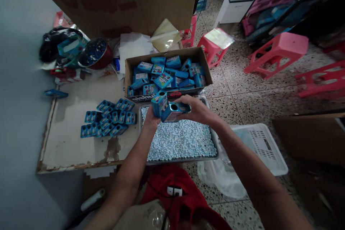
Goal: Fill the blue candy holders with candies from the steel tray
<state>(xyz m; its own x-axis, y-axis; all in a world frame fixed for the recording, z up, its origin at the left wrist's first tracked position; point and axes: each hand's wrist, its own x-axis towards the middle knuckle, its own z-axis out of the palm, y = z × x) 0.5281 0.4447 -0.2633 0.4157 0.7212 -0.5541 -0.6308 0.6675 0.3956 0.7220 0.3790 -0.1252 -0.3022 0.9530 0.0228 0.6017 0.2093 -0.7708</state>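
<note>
My left hand [152, 114] is closed around a small blue printed box [159, 102], held upright. In my right hand [194, 109] is another blue box [175, 111], tilted, with a dark round hole in its top face. The two boxes are close together, above a tray [217, 146] filled with small pale blue and white pellets [180, 140]. Just behind them stands an open cardboard carton [208, 75] heaped with blue boxes [164, 79]. Left of the tray, several blue boxes [106, 120] with dark round holes stand grouped on the table [67, 133].
A red bowl [104, 59] with dark blue bits sits at the back left, near a black plastic bag [50, 45]. A large cardboard box [115, 3] rises behind. Pink stools [285, 48] stand on the speckled floor. A white plastic basket [269, 151] lies right of the tray.
</note>
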